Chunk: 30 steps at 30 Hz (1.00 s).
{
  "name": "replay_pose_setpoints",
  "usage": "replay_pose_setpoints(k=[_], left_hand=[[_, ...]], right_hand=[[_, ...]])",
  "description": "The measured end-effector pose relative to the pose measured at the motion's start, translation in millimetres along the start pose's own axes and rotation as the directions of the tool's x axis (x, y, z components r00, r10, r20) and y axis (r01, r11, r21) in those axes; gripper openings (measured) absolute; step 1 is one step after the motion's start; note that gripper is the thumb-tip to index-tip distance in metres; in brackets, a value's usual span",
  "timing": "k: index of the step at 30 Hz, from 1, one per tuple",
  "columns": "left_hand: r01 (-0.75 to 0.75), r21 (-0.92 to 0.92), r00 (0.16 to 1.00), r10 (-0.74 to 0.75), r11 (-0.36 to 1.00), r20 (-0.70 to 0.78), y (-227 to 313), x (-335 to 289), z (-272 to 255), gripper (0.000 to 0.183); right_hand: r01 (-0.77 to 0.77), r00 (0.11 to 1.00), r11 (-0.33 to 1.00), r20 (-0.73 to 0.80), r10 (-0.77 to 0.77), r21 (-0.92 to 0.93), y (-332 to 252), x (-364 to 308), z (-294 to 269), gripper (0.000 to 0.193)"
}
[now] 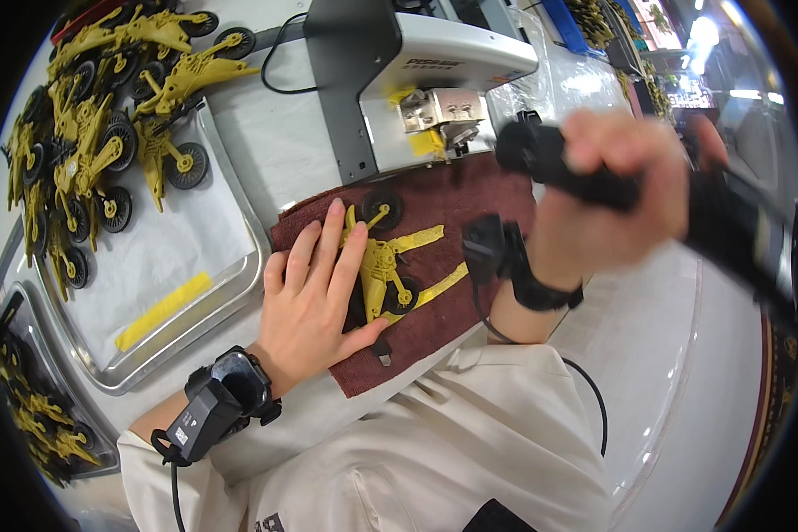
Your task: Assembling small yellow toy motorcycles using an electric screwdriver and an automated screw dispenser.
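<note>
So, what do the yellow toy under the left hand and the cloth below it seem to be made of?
Toy: likely moulded plastic, uniform matte yellow with thin struts; its wheels look like black rubber or plastic. Cloth: probably terry towel, dark red with a fuzzy, looped surface.

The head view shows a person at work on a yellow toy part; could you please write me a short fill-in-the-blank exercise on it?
1. The left hand presses a yellow wheeled toy frame flat onto a dark red ____.
2. The right hand grips a ____ coloured power tool.
3. More yellow frames are piled on a metal ____ on the person's left.

Missing words: towel; black; tray
</note>
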<state>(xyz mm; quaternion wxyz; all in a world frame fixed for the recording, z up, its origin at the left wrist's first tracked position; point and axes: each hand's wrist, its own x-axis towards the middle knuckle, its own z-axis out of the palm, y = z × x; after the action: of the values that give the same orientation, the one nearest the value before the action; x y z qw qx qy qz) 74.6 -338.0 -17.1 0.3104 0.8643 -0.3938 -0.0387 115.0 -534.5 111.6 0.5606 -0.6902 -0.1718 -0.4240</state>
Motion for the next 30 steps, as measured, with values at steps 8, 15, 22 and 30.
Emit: replay_pose_setpoints(k=[8, 15, 22, 30], left_hand=[[0.021, 0.031, 1.0, -0.02, 0.999, -0.016, 0.5, -1.8, 0.0, 0.096], [0.041, 0.022, 0.999, -0.041, 0.999, -0.005, 0.8, -3.0, -1.1, 0.096], [0.055, 0.016, 0.998, -0.055, 0.998, -0.01, -0.3, -4.0, 3.2, 0.099], [0.046, 0.009, 0.999, -0.046, 0.999, -0.008, 1.6, -0.8, 0.0, 0.097]], right_hand=[[-0.305, 0.93, 0.95, 0.233, 0.283, 0.067, -20.3, -37.7, -6.1, 0.05], [-0.303, 0.928, 0.916, 0.298, 0.222, 0.263, -48.8, -87.4, -23.4, 0.076], [-0.377, 0.922, 0.874, 0.213, 0.323, 0.307, -54.1, -96.3, -14.1, 0.053], [-0.395, 0.893, 0.866, 0.35, 0.283, 0.306, -35.8, -101.7, -23.7, 0.052]])
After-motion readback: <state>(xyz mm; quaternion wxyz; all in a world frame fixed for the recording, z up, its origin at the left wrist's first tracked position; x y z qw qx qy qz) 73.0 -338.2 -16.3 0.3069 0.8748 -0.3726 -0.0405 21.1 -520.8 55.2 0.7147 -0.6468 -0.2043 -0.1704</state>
